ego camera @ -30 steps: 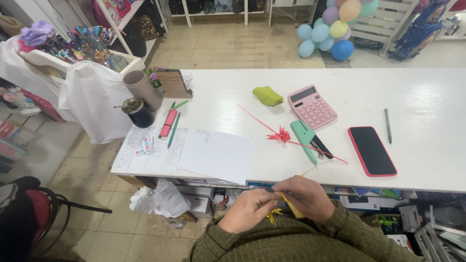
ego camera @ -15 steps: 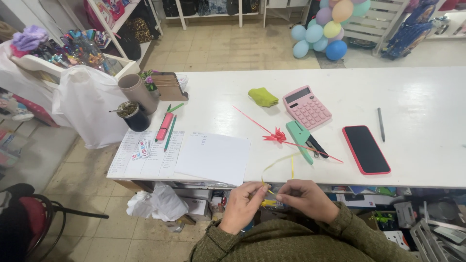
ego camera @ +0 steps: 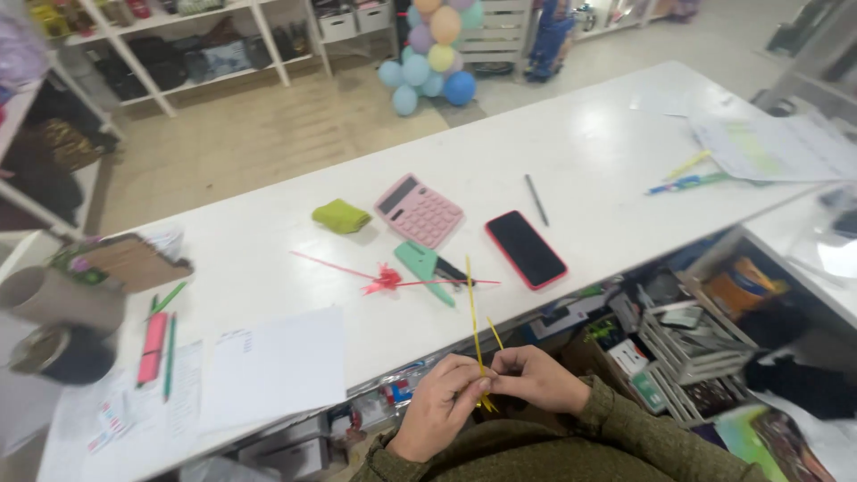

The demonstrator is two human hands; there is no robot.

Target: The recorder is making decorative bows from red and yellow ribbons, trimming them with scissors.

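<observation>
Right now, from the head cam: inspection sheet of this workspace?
Surface: white counter, mostly bare at far end.
Job's things: thin yellow strip, pinched between both hands, standing upward.
Clutter: pink calculator, red-cased phone, green cloth, red ribbon bow, green tool, blank sheet.
Grip: left hand and right hand both closed on the strip.
Cables: nothing seen.
Surroundings: balloons, shelving.

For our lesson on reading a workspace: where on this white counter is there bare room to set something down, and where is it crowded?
The white counter is bare along its far side, behind the pink calculator, and between the grey pen and the papers at right. Crowded: around the red ribbon bow, green tool and phone.
</observation>
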